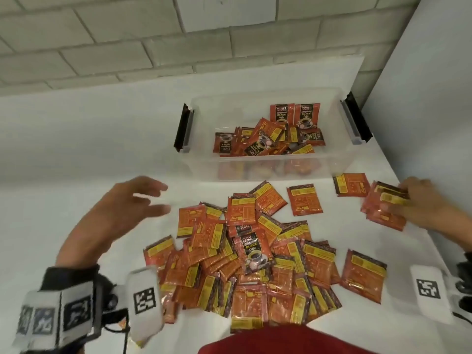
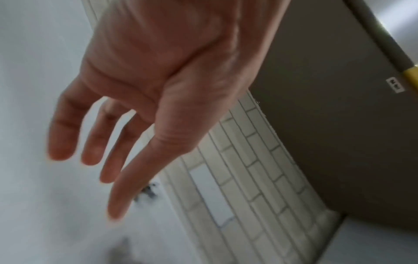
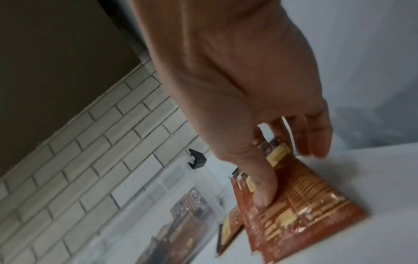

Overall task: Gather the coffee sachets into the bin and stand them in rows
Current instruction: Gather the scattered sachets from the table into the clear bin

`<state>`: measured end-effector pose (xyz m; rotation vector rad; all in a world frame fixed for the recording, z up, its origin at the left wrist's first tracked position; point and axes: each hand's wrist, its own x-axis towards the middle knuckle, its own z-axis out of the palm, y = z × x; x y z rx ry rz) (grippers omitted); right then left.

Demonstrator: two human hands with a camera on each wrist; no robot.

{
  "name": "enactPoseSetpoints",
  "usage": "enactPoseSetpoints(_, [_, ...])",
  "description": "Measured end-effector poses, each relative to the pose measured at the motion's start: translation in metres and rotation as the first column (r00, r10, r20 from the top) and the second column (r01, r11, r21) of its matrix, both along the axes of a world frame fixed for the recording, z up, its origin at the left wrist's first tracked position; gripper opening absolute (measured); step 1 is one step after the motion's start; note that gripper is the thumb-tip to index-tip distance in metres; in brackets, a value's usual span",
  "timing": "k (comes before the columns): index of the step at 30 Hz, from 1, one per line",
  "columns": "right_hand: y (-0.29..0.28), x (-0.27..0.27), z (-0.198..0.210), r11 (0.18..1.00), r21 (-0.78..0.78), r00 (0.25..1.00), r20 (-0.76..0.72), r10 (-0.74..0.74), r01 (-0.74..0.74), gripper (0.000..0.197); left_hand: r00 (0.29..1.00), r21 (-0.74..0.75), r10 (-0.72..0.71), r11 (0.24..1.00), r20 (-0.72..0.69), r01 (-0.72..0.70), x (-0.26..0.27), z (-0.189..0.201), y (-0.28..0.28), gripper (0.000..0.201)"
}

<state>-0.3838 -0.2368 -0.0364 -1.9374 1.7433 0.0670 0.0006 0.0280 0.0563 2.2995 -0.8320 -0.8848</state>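
A big heap of orange-and-black coffee sachets [image 1: 255, 259] lies on the white table in front of me. Behind it stands the clear plastic bin [image 1: 337, 162] with several sachets [image 1: 265, 139] lying jumbled inside and two sachets [image 1: 295, 113] upright against its back wall. My left hand [image 1: 158, 198] hovers left of the heap, fingers spread and empty; the left wrist view shows this left hand [image 2: 90, 169] holding nothing. At the table's right edge my right hand [image 1: 406, 200] pinches a small stack of sachets [image 1: 383, 213]. In the right wrist view, the right hand [image 3: 287, 171] has its thumb on top of the stack [image 3: 305, 214].
Black latches [image 1: 182, 129] [image 1: 355, 121] stick out at both ends of the bin. Single sachets [image 1: 304, 200] [image 1: 351, 185] [image 1: 362, 275] lie apart from the heap. A brick wall [image 1: 127, 47] runs behind the table, and a grey panel [image 1: 434, 72] stands at the right.
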Motion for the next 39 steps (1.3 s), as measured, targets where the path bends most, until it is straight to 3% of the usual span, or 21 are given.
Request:
enactPoseSetpoints(3, [0.002,0.006,0.008,0.995,0.080,0.974,0.213,-0.077,0.061,0.028,0.998,0.286,0.000,0.958,-0.056,0.016,0.004,-0.031,0.059,0.057])
enactPoseSetpoints(5, [0.004,0.015,0.013,0.986,0.122,0.924,0.352,-0.148,0.112,0.018,0.997,0.480,-0.078,0.874,-0.025,0.080,0.002,-0.052,0.086,0.079])
enactPoseSetpoints(6, [0.005,0.021,0.013,0.982,0.138,0.907,0.384,-0.175,0.131,0.018,0.992,0.554,-0.128,0.826,0.005,0.104,-0.002,-0.063,0.095,0.090])
enactPoseSetpoints(8, [0.002,0.032,0.005,0.978,0.142,0.900,0.387,-0.199,0.156,0.040,0.982,0.615,-0.169,0.784,0.086,0.081,-0.015,-0.080,0.105,0.094])
enactPoseSetpoints(10, [-0.002,0.040,-0.006,0.976,0.162,0.920,0.341,-0.192,0.144,0.068,0.984,0.567,-0.114,0.824,0.137,0.017,-0.025,-0.089,0.109,0.087])
enactPoseSetpoints(13, [-0.011,0.041,-0.025,0.983,0.158,0.955,0.266,-0.131,0.091,0.096,0.996,0.427,0.072,0.900,0.053,-0.087,-0.024,-0.094,0.107,0.083])
enactPoseSetpoints(18, [-0.014,0.040,-0.037,0.998,0.022,0.983,0.175,-0.057,0.054,0.093,0.992,0.348,0.079,0.931,0.100,-0.109,-0.018,-0.096,0.086,0.041])
enactPoseSetpoints(21, [-0.013,0.039,-0.041,0.998,-0.035,0.992,0.120,-0.046,0.051,0.082,0.992,0.276,0.091,0.954,0.092,-0.113,-0.015,-0.093,0.074,0.030])
enactPoseSetpoints(26, [-0.013,0.034,-0.039,0.999,0.009,0.973,0.226,-0.053,0.052,0.061,0.985,0.177,0.143,0.971,0.098,-0.158,-0.008,-0.094,0.063,0.029])
enactPoseSetpoints(29, [-0.009,0.031,-0.035,0.992,0.028,0.942,0.312,-0.127,0.125,0.061,0.985,0.142,0.171,0.974,0.039,-0.175,0.000,-0.092,0.060,0.035])
enactPoseSetpoints(31, [-0.006,0.025,-0.029,0.981,0.096,0.898,0.395,-0.194,0.169,0.077,0.983,0.158,0.183,0.970,0.017,-0.183,0.010,-0.088,0.065,0.046])
enactPoseSetpoints(35, [0.002,0.012,-0.005,0.958,0.239,0.803,0.535,-0.265,0.157,0.128,0.978,0.206,0.203,0.960,-0.038,-0.191,0.039,-0.076,0.082,0.066])
enactPoseSetpoints(36, [0.003,0.012,0.001,0.958,0.249,0.788,0.557,-0.262,0.143,0.125,0.977,0.185,0.209,0.962,-0.038,-0.199,0.046,-0.075,0.083,0.069])
enactPoseSetpoints(39, [0.006,0.022,0.009,0.972,0.215,0.793,0.573,-0.205,0.096,0.076,0.986,0.114,0.152,0.983,-0.070,-0.144,0.047,-0.065,0.071,0.071])
